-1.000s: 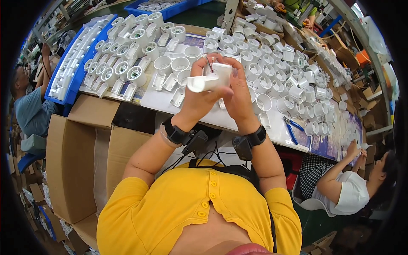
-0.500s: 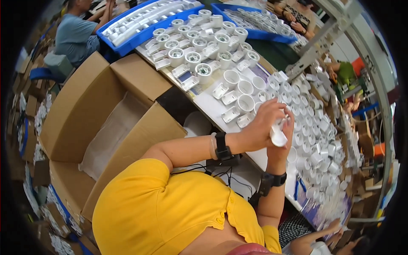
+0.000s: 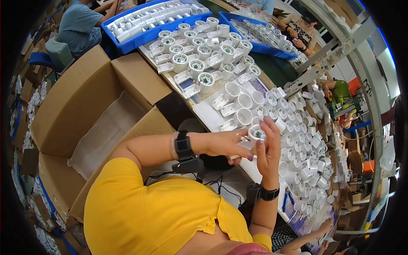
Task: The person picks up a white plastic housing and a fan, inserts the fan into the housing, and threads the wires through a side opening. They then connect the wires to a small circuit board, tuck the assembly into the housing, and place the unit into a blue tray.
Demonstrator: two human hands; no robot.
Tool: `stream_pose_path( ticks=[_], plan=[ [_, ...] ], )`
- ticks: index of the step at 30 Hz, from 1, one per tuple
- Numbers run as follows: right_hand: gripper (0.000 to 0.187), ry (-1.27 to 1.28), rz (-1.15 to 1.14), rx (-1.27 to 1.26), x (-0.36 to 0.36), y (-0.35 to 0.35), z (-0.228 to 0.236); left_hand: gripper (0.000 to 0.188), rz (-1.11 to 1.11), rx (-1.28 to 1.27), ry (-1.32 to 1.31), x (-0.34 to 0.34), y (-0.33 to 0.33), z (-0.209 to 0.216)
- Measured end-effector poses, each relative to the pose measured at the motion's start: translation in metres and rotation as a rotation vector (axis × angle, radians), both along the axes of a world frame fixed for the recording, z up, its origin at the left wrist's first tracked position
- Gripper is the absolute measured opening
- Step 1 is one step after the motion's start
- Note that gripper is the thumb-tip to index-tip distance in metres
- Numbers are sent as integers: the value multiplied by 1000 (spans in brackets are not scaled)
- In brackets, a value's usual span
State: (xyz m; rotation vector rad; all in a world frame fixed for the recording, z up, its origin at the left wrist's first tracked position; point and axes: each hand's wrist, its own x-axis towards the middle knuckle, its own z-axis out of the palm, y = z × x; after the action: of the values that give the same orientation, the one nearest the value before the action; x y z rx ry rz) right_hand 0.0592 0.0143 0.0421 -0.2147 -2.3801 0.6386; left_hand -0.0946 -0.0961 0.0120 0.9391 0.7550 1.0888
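Note:
Over the table's near edge, both hands hold a white round lamp housing (image 3: 257,133) with its open end up. A small green circuit board shows inside it. My left hand (image 3: 229,145) pinches it from the left, around a white part low on the piece that the fingers mostly hide. My right hand (image 3: 269,155) grips its right side, thumb in front and fingers raised behind. Just beyond the hands stand empty white cups (image 3: 243,116) and small white rectangular boxes (image 3: 228,109). Farther off are rows of similar housings (image 3: 206,80) with boards inside, joined to boxes.
Many white cups (image 3: 293,140) crowd the table's right side, with blue-handled pliers (image 3: 292,198) near its edge. Blue trays (image 3: 127,46) of white parts stand at the back. A large open carton (image 3: 72,106) sits to my left. Other people work around the table.
Both hands have come left and nearer to me with the housing. It has turned, so its open end with the circuit board now shows.

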Motion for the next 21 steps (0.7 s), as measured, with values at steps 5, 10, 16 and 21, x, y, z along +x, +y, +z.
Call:
stream_pose_path(
  ticks=[5, 10, 16, 21],
  plan=[
    [31, 180, 17, -181, 5, 3, 8, 30, 388, 102, 244, -76, -5, 17],
    [28, 85, -117, -162, 52, 20, 5, 26, 926, 192, 521, -238, 5, 47],
    [23, 52, -345, -213, 99, 31, -13, 48, 1246, -113, 966, -408, 57, 33],
    [19, -24, -581, -214, 125, 31, -12, 56, 1166, -202, 1157, -465, 130, 5]
  ],
)
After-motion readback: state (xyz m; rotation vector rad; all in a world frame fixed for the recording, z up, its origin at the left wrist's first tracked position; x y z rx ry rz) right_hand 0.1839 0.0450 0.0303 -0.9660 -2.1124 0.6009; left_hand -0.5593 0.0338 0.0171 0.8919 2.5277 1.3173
